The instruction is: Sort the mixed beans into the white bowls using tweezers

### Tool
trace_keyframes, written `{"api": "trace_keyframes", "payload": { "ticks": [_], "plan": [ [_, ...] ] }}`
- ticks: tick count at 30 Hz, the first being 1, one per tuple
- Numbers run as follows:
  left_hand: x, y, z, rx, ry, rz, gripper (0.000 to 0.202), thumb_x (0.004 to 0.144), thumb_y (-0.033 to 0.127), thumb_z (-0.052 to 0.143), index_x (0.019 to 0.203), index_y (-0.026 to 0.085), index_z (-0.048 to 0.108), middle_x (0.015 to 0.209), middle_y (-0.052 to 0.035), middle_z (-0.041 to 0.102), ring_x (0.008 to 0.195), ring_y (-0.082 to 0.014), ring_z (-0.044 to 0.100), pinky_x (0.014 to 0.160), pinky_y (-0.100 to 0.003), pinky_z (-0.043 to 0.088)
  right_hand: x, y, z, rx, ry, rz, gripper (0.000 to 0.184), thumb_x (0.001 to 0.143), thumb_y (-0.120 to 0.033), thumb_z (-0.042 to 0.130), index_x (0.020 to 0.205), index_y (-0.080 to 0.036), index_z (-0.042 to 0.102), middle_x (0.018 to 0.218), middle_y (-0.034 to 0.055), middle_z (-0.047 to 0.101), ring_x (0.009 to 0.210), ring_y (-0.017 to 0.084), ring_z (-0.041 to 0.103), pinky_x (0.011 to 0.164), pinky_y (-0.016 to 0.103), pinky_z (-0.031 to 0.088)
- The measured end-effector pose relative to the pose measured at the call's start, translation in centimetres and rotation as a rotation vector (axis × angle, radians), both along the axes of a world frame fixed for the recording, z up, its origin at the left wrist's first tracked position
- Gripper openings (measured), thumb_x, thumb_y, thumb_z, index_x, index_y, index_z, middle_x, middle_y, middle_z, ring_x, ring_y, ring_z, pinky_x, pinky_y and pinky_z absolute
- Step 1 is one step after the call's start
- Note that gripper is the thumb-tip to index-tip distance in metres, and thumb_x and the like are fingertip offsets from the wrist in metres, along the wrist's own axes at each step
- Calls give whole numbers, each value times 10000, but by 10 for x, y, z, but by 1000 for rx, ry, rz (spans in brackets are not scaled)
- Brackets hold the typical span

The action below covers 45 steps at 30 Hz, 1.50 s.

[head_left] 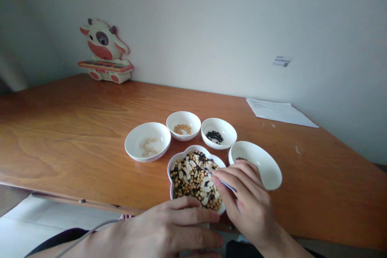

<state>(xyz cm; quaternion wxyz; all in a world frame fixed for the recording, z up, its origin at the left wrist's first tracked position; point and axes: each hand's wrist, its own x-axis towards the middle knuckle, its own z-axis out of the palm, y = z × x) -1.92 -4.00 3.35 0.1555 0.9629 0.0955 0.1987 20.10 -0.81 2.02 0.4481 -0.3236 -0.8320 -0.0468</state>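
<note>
Right hand (248, 197): grip clenched on slim tweezers (225, 182), tips in mixed beans (190, 181) inside scalloped bowl (184, 150) on table (60, 137). Left hand (169, 225): fingers at bowl's near edge, hold unclear. Small white bowls (183, 117) beyond bowl hold separated beans.

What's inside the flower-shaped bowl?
The bowl holds white, yellow and black beans. The bowl's bottom cannot be seen, because the beans cover it.
</note>
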Motion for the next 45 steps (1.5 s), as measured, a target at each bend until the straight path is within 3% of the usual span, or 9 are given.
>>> {"api": "trace_keyframes", "payload": {
  "ticks": [8,17,29,45],
  "plan": [
    [2,-1,-10,-2,-110,18,418,1079,267,265,1198,92,625,1243,-66,695,1332,-226,490,1127,-342,419,-1,-1,-2,-7,-10,9,160,874,-54,669,998,-155,680,875,36,744,797,191,627,870,423,447],
    [3,-3,0,-4,-159,98,297,1063,258,397,1182,116,629,1169,-36,729,1181,-215,595,987,-311,532,-2,-1,2,-6,21,49,189,845,-18,665,984,-144,681,857,42,743,772,185,629,837,418,462],
    [2,-5,1,10,-101,81,251,1042,250,476,1191,123,633,1210,-22,716,1186,-224,585,996,-316,514,-1,-2,0,-4,-19,102,199,869,-35,654,1029,-152,674,890,47,745,805,199,623,843,429,459],
    [4,-3,2,-2,-137,88,373,1088,278,303,1170,122,633,1150,-40,736,1158,-219,608,980,-318,524,-5,0,2,23,-15,99,199,882,-42,637,1046,-146,677,857,38,756,770,179,660,840,409,498]
  ]
}}
